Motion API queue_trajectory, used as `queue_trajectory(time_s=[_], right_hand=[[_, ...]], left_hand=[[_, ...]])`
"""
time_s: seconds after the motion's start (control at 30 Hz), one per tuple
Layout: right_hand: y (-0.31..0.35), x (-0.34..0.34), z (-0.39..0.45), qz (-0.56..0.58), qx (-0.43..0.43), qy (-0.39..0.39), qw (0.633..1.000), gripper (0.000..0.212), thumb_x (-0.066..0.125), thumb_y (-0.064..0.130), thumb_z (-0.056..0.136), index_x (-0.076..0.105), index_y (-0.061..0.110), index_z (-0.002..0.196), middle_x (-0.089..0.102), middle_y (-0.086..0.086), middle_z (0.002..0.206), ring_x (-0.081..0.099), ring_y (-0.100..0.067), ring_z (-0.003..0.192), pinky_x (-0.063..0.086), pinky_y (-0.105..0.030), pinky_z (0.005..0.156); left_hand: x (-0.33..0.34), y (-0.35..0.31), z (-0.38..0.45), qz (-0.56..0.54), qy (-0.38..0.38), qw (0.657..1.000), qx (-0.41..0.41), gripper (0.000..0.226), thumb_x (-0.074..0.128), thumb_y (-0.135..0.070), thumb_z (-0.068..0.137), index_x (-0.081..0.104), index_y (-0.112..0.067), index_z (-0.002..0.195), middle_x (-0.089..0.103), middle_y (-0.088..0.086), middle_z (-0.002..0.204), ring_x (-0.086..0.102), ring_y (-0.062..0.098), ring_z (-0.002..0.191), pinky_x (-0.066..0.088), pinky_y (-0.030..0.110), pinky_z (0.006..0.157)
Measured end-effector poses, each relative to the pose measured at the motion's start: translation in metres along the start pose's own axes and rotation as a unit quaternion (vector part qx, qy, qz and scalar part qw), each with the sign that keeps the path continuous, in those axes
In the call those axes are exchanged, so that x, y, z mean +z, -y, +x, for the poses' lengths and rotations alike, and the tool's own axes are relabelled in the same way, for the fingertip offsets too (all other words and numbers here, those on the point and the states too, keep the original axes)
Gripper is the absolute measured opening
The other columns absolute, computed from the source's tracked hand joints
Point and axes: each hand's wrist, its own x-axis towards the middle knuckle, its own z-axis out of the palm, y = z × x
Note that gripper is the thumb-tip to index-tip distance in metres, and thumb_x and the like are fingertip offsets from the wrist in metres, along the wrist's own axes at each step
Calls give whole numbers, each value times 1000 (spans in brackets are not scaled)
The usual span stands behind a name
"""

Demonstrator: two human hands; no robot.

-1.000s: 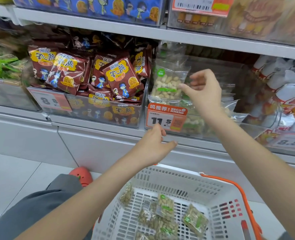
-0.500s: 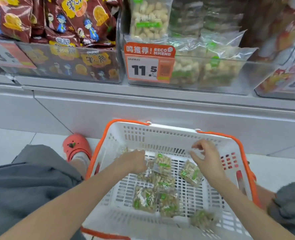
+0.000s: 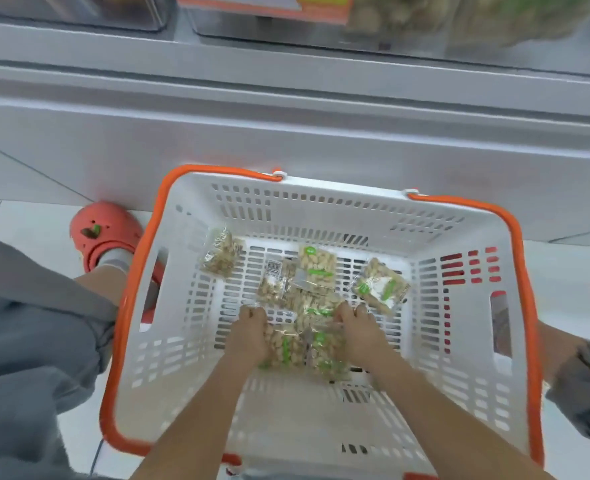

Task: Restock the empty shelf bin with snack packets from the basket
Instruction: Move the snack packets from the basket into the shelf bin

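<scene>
A white basket (image 3: 321, 209) with orange handles stands on the floor below the shelf. Several clear snack packets of pale nuts with green labels lie in it. One packet (image 3: 221, 256) lies at the far left, another (image 3: 316, 268) in the middle and a third (image 3: 380, 285) to the right. My left hand (image 3: 250, 336) curls its fingers on a packet (image 3: 285, 346) near the basket's middle. My right hand (image 3: 359, 332) grips the neighbouring packet (image 3: 324, 356). The clear shelf bin (image 3: 425, 26) shows only as a blurred strip at the top edge.
The grey shelf base (image 3: 286, 133) rises right behind the basket. A red clog (image 3: 105, 233) stands left of the basket, and grey trouser knees flank it on both sides. An orange price tag (image 3: 269, 5) hangs on the bin's front.
The view has tipped down from the shelf to the basket. Both hands have dropped into the basket and come together on two packets near its middle.
</scene>
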Motion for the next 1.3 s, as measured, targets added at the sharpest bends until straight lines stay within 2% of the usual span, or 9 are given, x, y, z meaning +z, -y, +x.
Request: queue_trajectory(time_s=[0.17, 0.3, 0.4, 0.5, 0.67, 0.87, 0.9, 0.93, 1.3], right_hand=[[-7, -9, 14, -67, 24, 95, 993, 44, 71, 35, 79, 52, 15, 113, 57, -4, 106, 53, -21, 101, 48, -32, 82], [-9, -8, 6, 185, 10, 96, 978, 39, 76, 14, 75, 56, 16, 109, 54, -3, 108, 55, -18, 90, 46, -26, 71], [-8, -22, -16, 350, 18, 33, 936, 28, 74, 1, 76, 49, 12, 79, 58, -12, 93, 57, -21, 64, 49, -31, 55], [-7, -53, -47, 468, 20, 0, 883, 38, 79, 7, 76, 60, 6, 109, 69, -19, 93, 70, -31, 78, 57, -38, 74], [3, -131, -110, 563, -74, -27, 823, 11, 68, 23, 87, 59, 25, 92, 58, 1, 82, 57, -16, 80, 51, -34, 78], [12, -218, -185, 578, -205, -90, 785, 38, 58, 34, 92, 44, 27, 127, 59, -13, 110, 59, -31, 90, 53, -35, 71], [12, -231, -197, 572, -228, -102, 781, 26, 55, 33, 94, 50, 27, 119, 36, 6, 105, 56, -40, 98, 51, -38, 74], [13, -242, -210, 576, -246, -116, 771, 16, 54, 32, 95, 53, 28, 111, 25, -15, 141, 53, -45, 110, 49, -42, 80], [32, -278, -222, 507, -342, -262, 746, 33, 59, 38, 86, 61, 24, 116, 69, -2, 116, 64, -13, 109, 52, -29, 89]], left_hand=[[-7, 5, 8, -49, 58, 997, 0, 43, 79, -23, 72, 58, -10, 107, 53, 4, 105, 52, 19, 92, 41, 23, 73], [-16, 2, 1, -116, 30, 993, -19, 36, 80, -18, 69, 44, -17, 72, 42, -3, 72, 42, 12, 67, 32, 21, 52], [-41, -9, -13, -154, 15, 988, -12, 35, 81, -14, 70, 59, -11, 96, 57, 4, 90, 51, 16, 80, 47, 28, 71], [-80, -22, -31, -251, 51, 967, 5, 43, 83, -9, 68, 56, -12, 101, 64, 13, 97, 61, 24, 85, 55, 40, 85], [-158, -70, -91, -348, 83, 927, 108, 34, 71, 2, 79, 56, -13, 105, 64, -1, 61, 56, 4, 46, 46, 16, 44], [-238, -118, -168, -401, 33, 880, 251, 26, 72, -2, 77, 53, -18, 83, 62, 2, 67, 58, 8, 54, 55, 24, 58], [-246, -123, -181, -422, 31, 866, 266, 27, 74, -3, 72, 52, -18, 80, 64, 2, 66, 59, 10, 54, 56, 26, 60], [-254, -126, -189, -443, 35, 851, 282, 30, 75, -4, 66, 54, -16, 82, 67, 3, 69, 62, 12, 57, 56, 29, 62], [-283, -140, -205, -573, -35, 750, 330, 38, 69, -12, 60, 65, -11, 99, 72, 4, 77, 69, 13, 67, 59, 32, 63]])
